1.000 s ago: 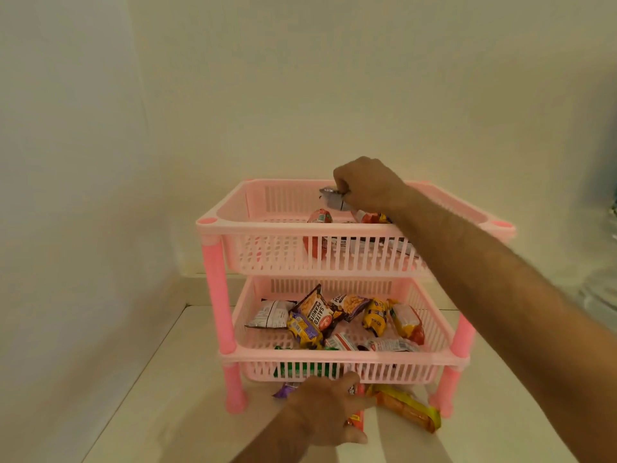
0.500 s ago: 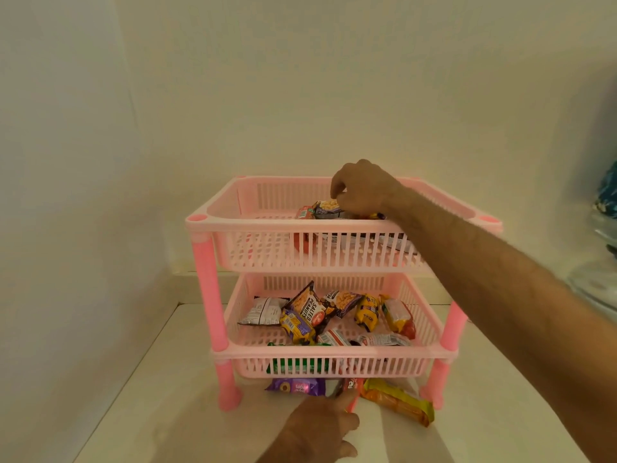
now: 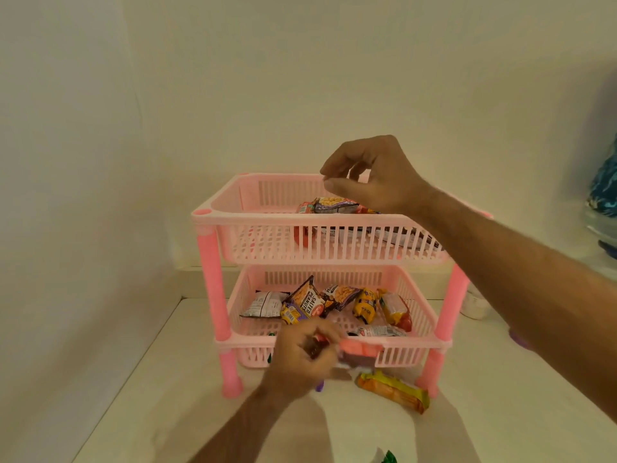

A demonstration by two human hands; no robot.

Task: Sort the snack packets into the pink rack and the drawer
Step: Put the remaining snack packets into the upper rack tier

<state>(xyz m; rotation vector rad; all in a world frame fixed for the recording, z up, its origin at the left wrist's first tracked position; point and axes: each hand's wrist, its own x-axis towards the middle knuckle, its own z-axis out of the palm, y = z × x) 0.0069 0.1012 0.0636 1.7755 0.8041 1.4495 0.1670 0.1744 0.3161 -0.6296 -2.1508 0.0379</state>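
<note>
A purple-and-yellow foil peanut packet lies in the top tier of the pink slatted plastic rack, just under the right hand, which hovers empty with relaxed fingers. The left hand pinches a dark-and-red packet before the lower tier, beside an orange-yellow wrapper on the white bench. The blurred packet could snag on the tier's rim and drop.

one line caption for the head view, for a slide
Right hand hovers empty over the pink rack top tier; left hand grips a packet at the lower tier.
</note>
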